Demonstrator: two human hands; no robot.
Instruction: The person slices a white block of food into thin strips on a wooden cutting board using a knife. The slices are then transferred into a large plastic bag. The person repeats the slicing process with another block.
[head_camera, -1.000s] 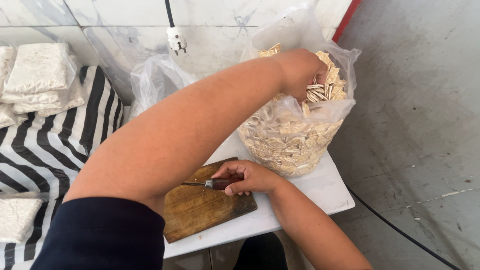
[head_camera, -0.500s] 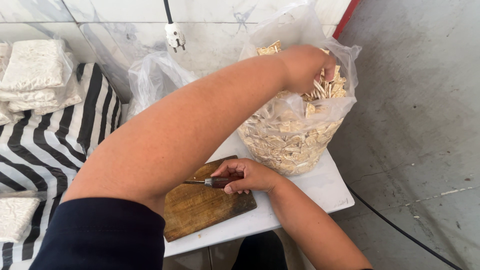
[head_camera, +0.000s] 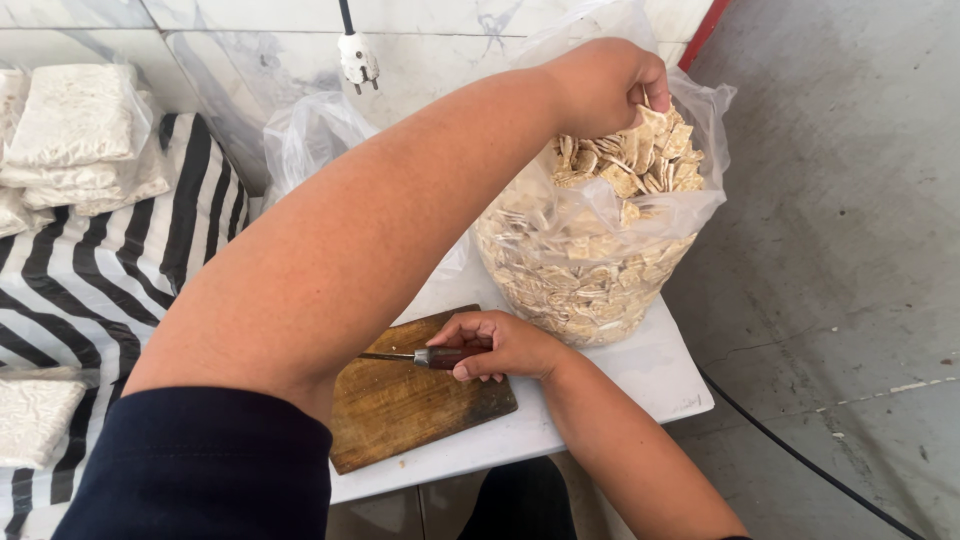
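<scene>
Plainly, several things are placed so that a slip is possible.

Left hand: the left hand (head_camera: 600, 85) is reached across the body to the mouth of the large clear plastic bag of pale cut slices (head_camera: 600, 250), at about one o'clock in the view; the fingers are curled together on a few slices at the top of the heap.

Right hand: the right hand (head_camera: 500, 345) is rested at the centre, its fingers closed around the dark wooden handle of a small knife (head_camera: 445, 356), the blade being pointed towards nine o'clock.

Board: the worn brown wooden cutting board (head_camera: 410, 410) is lain under the knife on the white rectangular table top (head_camera: 660, 375), at about six o'clock from the bag.

Bag risk: the bag is stood upright near the table's three o'clock edge and is heaped above its rim; it is judged that slices could be spilled, or the bag tipped towards the grey concrete floor (head_camera: 850, 250), if the plastic is dragged by the left hand.

Blade risk: the left forearm is held directly over the blade, so a cut is judged possible if the arm is lowered carelessly.

Surroundings: white wrapped blocks (head_camera: 80, 130) are stacked on a black-and-white striped cloth (head_camera: 120, 290) at ten o'clock; a white plug (head_camera: 357, 60) is hung at twelve o'clock.
</scene>
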